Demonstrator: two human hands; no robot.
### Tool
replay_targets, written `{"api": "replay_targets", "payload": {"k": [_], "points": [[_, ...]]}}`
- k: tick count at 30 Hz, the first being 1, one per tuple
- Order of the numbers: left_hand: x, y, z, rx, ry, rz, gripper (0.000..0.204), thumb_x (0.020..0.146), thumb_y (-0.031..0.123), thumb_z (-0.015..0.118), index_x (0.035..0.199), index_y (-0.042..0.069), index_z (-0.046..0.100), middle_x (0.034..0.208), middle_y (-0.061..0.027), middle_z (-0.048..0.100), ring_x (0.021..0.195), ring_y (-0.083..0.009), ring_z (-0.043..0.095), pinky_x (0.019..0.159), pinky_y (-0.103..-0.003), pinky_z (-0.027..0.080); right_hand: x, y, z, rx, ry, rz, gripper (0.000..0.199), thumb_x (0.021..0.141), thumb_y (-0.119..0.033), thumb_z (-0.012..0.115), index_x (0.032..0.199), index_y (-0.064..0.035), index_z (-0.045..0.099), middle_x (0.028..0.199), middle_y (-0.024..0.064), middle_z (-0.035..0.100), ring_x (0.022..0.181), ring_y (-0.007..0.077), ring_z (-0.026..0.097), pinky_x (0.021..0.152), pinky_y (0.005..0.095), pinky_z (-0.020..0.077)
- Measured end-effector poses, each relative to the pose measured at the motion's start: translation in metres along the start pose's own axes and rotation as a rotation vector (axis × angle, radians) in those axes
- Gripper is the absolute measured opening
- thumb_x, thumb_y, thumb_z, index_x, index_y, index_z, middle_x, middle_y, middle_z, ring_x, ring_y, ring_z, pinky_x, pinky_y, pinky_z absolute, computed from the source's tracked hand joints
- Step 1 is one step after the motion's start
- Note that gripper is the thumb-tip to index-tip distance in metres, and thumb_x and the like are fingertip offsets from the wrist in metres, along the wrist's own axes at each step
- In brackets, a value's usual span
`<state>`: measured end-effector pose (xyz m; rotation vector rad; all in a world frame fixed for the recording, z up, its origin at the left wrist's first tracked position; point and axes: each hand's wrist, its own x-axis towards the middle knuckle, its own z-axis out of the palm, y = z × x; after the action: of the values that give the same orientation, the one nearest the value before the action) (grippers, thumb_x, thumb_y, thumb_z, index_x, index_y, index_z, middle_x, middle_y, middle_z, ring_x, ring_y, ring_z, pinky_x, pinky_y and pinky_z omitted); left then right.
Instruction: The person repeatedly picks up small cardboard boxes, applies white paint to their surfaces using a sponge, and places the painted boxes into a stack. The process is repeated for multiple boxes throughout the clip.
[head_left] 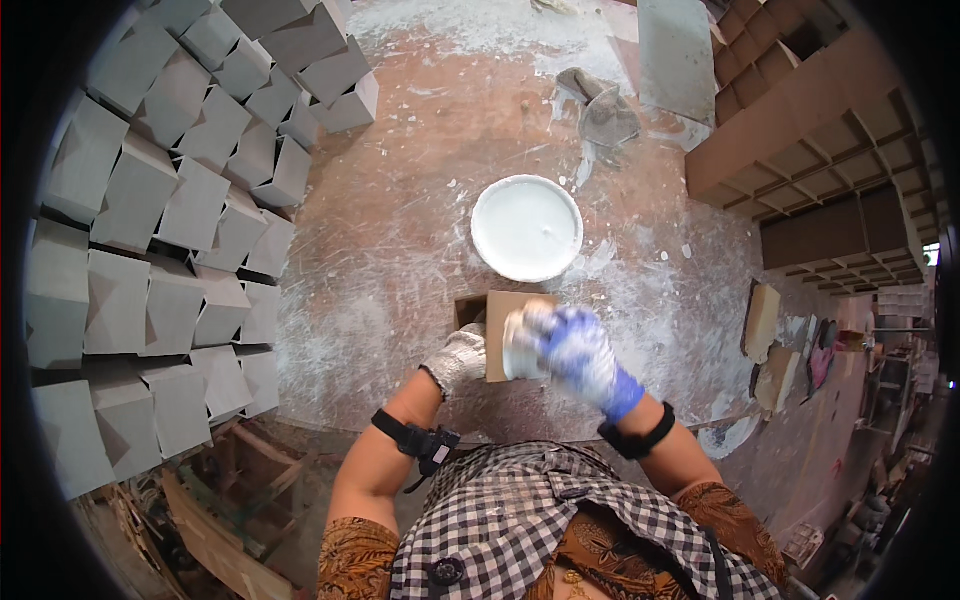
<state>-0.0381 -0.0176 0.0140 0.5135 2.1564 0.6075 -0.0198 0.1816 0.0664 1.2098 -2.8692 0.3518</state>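
- My left hand (458, 357), in a white knit glove, grips the left edge of a small brown wooden box (497, 322) on the counter (400, 250).
- My right hand (575, 350), in a blue glove, is clenched around a white pad (520, 345) pressed on the box's face.
- A round white bowl of paint (526, 228) sits just beyond the box.
- Grey-coated boxes (170, 220) are stacked on my left.
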Motion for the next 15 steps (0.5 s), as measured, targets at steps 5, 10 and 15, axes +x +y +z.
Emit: {"api": "replay_targets", "payload": {"k": [5, 10, 15], "points": [[0.028, -0.050, 0.056, 0.356, 0.097, 0.083, 0.044, 0.085, 0.039, 0.054, 0.120, 0.013, 0.057, 0.111, -0.0162, 0.061, 0.101, -0.0306, 0.059, 0.083, -0.040, 0.049, -0.006, 0.033, 0.018, 0.135, 0.146, 0.071, 0.059, 0.062, -0.007, 0.061, 0.119, -0.0225, 0.058, 0.120, 0.0010, 0.055, 0.106, 0.0223, 0.051, 0.085, 0.0396, 0.0430], [0.020, -0.004, 0.018, 0.444, -0.131, -0.031, 0.046, 0.085, 0.041, 0.052, 0.121, 0.013, 0.056, 0.116, -0.0171, 0.058, 0.105, -0.0304, 0.056, 0.084, -0.044, 0.048, -0.074, -0.014, 0.042, 0.138, 0.116, -0.030, 0.057, 0.072, -0.003, 0.055, 0.122, -0.0313, 0.054, 0.133, -0.0047, 0.044, 0.117, 0.0156, 0.043, 0.100, 0.0390, 0.0309], [0.027, 0.006, 0.016, 0.495, -0.111, -0.006, 0.030, 0.081, 0.028, 0.054, 0.099, 0.009, 0.068, 0.097, -0.0188, 0.065, 0.092, -0.0321, 0.062, 0.077, -0.042, 0.050, -0.013, 0.056, 0.036, 0.437, 0.266, 0.205, 0.052, 0.068, -0.006, 0.060, 0.117, -0.0231, 0.060, 0.120, -0.0019, 0.054, 0.110, 0.0164, 0.051, 0.087, 0.0355, 0.0427]]}}
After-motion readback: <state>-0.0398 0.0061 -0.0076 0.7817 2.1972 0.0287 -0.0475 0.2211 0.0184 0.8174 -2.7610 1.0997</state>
